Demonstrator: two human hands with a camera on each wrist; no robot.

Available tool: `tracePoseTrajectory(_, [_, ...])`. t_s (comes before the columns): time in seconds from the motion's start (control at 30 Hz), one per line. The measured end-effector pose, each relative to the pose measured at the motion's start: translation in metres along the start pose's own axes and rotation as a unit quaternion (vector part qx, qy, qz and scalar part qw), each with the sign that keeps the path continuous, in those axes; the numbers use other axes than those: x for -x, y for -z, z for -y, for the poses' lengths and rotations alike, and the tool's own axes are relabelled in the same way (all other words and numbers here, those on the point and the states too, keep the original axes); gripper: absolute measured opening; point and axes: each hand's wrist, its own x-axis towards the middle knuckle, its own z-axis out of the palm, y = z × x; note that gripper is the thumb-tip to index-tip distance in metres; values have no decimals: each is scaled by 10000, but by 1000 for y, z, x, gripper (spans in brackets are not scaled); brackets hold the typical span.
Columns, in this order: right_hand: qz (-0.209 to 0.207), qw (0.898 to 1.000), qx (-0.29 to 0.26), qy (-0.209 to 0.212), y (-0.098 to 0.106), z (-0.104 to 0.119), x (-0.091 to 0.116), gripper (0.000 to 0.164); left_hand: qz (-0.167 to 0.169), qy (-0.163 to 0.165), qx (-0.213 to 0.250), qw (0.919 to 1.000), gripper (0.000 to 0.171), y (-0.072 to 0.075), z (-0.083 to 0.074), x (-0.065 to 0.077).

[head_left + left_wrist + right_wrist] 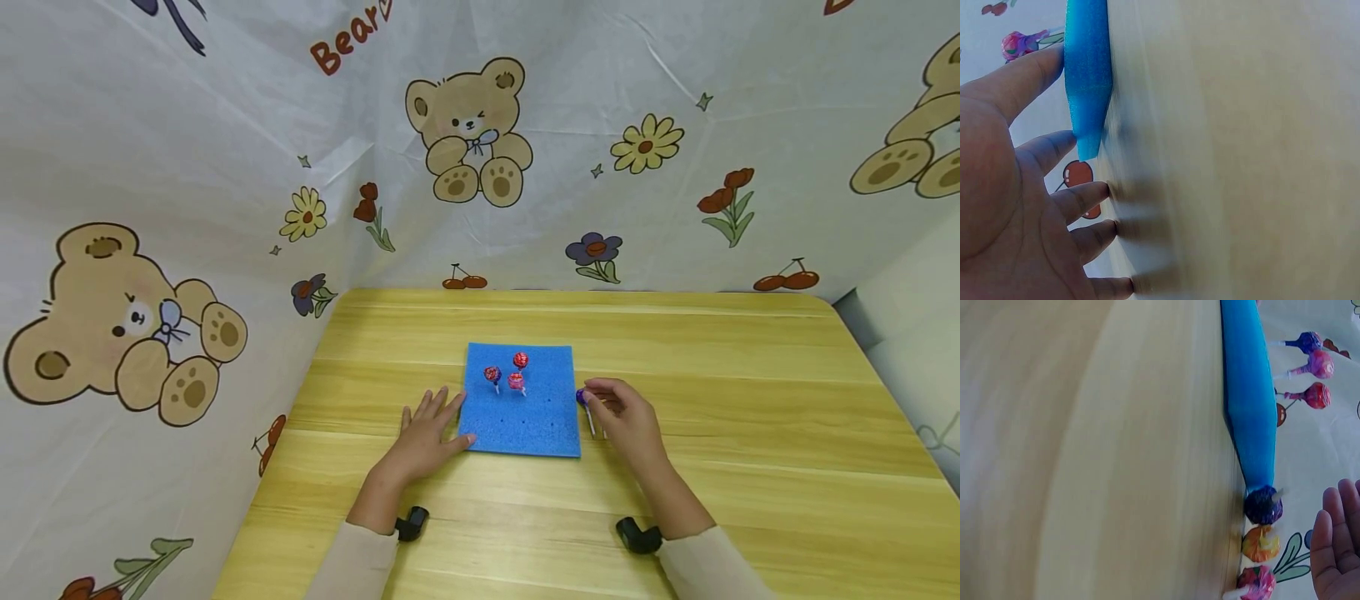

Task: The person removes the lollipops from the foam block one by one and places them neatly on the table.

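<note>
A blue foam block [525, 433] lies on the table with three wrapped lollipops upright in it: a dark purple-red one [492, 374], a red one [521, 360] and a pink one [517, 381]. My left hand [426, 437] spreads its fingers at the block's left side, thumb on its near left corner. Beside the right edge, my right hand [626, 421] hovers over loose lollipops, partly hiding them. In the right wrist view these are a dark purple lollipop [1264, 505], a yellow-orange one [1260, 544] and a pink-red one [1257, 582]; the fingers [1335, 531] stand apart from them.
Small holes dot the near part of the foam block. The wooden table [750, 400] extends to both sides. A white cloth [570, 75] printed with bears and flowers hangs behind and at the left. Each wrist carries a black camera mount [637, 536].
</note>
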Motion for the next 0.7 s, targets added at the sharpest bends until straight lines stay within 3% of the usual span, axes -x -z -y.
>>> tracePoseTrajectory(0.7, [598, 9977, 288, 158, -39, 26, -7, 26, -18, -8, 32, 10000, 78, -1, 1, 0])
